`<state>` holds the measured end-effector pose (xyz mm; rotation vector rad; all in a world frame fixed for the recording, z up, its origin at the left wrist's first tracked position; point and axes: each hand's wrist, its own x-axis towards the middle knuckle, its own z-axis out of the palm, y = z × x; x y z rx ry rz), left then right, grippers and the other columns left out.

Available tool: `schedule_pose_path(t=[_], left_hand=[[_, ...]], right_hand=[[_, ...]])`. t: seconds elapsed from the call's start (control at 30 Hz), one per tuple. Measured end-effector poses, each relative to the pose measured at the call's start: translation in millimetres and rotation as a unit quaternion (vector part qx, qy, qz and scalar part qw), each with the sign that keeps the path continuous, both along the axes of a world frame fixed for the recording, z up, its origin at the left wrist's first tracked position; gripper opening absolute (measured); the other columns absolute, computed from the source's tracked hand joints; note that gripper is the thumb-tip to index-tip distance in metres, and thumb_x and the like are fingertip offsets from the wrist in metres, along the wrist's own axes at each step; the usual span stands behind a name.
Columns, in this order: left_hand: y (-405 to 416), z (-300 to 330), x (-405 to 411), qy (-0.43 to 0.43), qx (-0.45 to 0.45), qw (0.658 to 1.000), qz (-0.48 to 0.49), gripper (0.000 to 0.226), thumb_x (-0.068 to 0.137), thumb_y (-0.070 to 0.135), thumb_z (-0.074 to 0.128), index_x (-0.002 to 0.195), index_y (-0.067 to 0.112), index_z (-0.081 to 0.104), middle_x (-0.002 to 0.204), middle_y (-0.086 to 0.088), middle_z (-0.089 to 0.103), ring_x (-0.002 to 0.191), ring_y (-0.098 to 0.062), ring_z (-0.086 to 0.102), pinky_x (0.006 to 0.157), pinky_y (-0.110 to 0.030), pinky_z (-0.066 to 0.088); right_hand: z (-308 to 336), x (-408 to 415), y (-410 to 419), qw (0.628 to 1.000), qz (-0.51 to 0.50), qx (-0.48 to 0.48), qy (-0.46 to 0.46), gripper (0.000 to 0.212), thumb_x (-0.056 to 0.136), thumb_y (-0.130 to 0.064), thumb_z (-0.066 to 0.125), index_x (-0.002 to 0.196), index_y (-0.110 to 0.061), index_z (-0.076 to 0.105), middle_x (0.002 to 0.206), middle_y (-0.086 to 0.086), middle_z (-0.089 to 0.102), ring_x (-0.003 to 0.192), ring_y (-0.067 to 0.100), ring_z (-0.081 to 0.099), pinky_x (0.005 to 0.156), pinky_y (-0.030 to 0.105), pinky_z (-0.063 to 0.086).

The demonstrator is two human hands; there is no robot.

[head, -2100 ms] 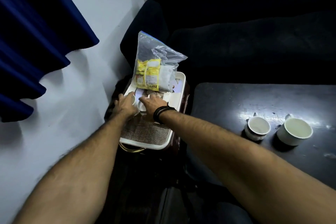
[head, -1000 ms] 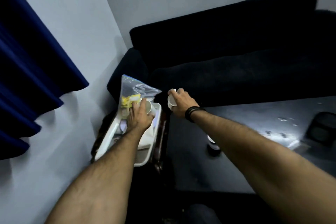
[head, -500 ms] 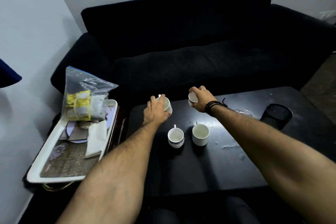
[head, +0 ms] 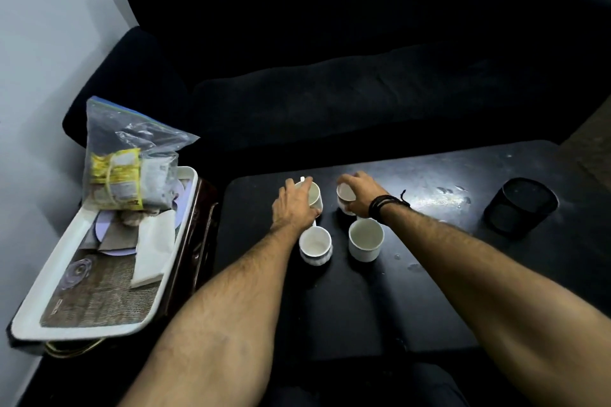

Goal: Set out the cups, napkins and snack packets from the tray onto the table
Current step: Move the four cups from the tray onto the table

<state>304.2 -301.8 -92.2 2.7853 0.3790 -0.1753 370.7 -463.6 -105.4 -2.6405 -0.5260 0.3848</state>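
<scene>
Both your hands are over the dark surface (head: 347, 301) now. Your left hand (head: 292, 208) has its fingers wrapped round a white cup (head: 313, 194), your right hand (head: 360, 193) grasps another cup (head: 345, 196), both low at the far side. Two more cups stand just in front: one (head: 315, 245) on the left, one (head: 366, 239) on the right. Off to your left, the tray (head: 29, 317) carries napkins (head: 152, 248) and the bag of snack packets (head: 127, 163). A black mesh pot (head: 519, 205) sits far right.
</scene>
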Motion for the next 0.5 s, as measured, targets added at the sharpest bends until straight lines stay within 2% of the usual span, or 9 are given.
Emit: schedule_pose_path(t=[0.5], left_hand=[[-16.7,-16.7,1.7,-0.015,-0.035,0.999,-0.003,0.073,0.086,0.026,0.069,0.149,0.034,0.034,0.135,-0.011,0.041,0.123,-0.03,0.044,0.093,-0.044,0.047]], right_hand=[[-8.1,-5.3,1.1,0.999,-0.044,-0.005,0.002,0.056,0.08,-0.018,0.074,0.13,-0.026,0.05,0.13,0.011,0.048,0.121,0.031,0.051,0.1,0.041,0.048]])
